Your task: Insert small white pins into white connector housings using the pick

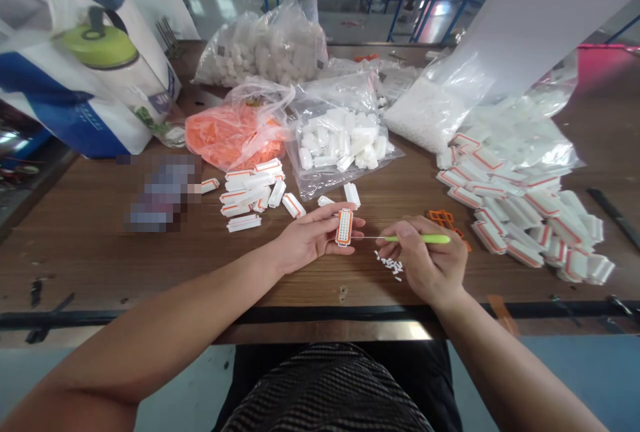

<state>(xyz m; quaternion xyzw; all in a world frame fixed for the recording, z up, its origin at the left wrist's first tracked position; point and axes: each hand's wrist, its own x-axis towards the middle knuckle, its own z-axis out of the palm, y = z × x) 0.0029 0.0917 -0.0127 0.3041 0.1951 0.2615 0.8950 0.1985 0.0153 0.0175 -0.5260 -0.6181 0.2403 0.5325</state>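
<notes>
My left hand (313, 235) grips a small white connector housing (344, 228) with an orange seal around its face and rows of small holes. Between the fingers of my right hand (425, 259) is a thin pick with a lime-green handle (433, 239). Its fine metal shaft points left and reaches the lower right of the housing; whether the tip touches it I cannot tell. Below the shaft, several tiny white plugs (390, 264) lie scattered on the table. Flat orange frames (443, 220) rest just behind my right hand.
White housings with orange seals form a small pile (250, 189) at left and a large pile (530, 212) at right. Behind stand an orange-filled bag (235, 135), an open bag of white housings (345, 142), a bag of white granules (425, 109) and a green-lidded bottle (107, 49).
</notes>
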